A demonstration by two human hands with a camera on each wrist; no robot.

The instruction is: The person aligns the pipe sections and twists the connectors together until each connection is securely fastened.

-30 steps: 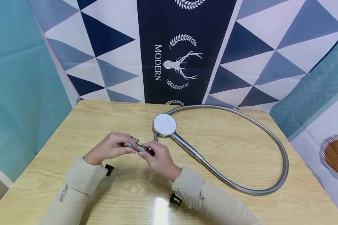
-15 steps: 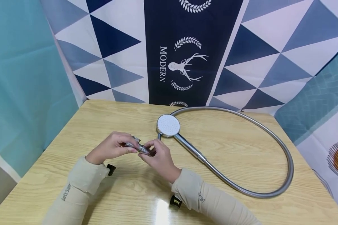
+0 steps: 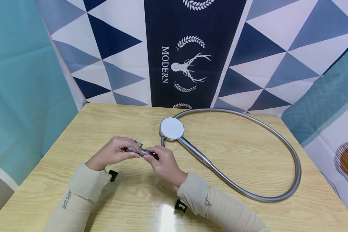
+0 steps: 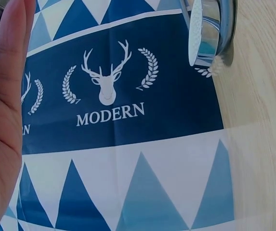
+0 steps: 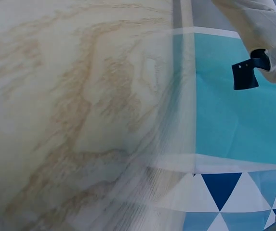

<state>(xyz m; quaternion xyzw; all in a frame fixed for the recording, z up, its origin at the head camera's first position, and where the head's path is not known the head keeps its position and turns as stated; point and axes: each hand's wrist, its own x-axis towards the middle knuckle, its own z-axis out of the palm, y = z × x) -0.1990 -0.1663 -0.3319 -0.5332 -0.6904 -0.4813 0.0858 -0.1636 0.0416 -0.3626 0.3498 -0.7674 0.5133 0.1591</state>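
Both hands meet in front of the shower head in the head view. My left hand [image 3: 114,153] grips a small chrome fitting [image 3: 137,143] with a short stub on its upper side. Pressed up against it, my right hand [image 3: 163,162] pinches the metal end piece [image 3: 146,152] in line with that fitting; fingers hide much of both parts. The hand shower [image 3: 171,128] lies beyond, white spray face up. Its grey hose [image 3: 281,137] loops round to the right, passes behind the head and runs down toward my right hand. In the left wrist view, part of my left palm [image 4: 3,115] shows.
The wooden table [image 3: 237,154] carries everything. A patterned cloth [image 3: 119,51] hangs at its back edge, and a teal sheet [image 3: 26,83] hangs on the left. Black camera mounts [image 3: 180,206] stick out below the wrists.
My right fingers and thumb shift slightly around the metal end piece, while the left hand keeps its grip. The head view sways right, then back left. Hand shower and hose stay in place.
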